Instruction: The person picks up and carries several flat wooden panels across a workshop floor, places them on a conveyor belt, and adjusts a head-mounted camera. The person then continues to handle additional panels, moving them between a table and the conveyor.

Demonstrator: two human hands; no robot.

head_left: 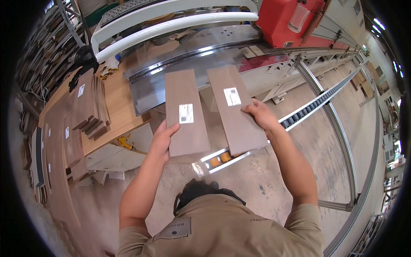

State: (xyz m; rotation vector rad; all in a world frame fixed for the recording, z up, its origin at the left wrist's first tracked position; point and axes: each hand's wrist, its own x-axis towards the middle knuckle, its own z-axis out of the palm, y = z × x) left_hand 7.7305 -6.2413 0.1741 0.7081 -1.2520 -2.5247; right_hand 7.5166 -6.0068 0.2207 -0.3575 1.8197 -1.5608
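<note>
Two brown wood-grain boards are held up side by side in front of me, a gap between them. My left hand (162, 139) grips the left board (180, 90) by its lower left edge, thumb on the face beside a white label (186, 113). On the right, my right hand (261, 115) is closed on the right board (245, 124) at its right edge, its thumb lying near another white label (232, 97). The fingers behind both boards are hidden. Beyond the boards' far ends lies a shiny metal machine bed (150, 92).
Stacked brown boards (87, 100) lie on a wooden table (117, 94) at left, with gloves (110, 67) behind. A yellow air gun (125, 141) hangs at the table's side. A roller rail (299, 115) runs far right, below a red machine housing (282, 21). A white-framed keyboard stand (171, 21) stands ahead.
</note>
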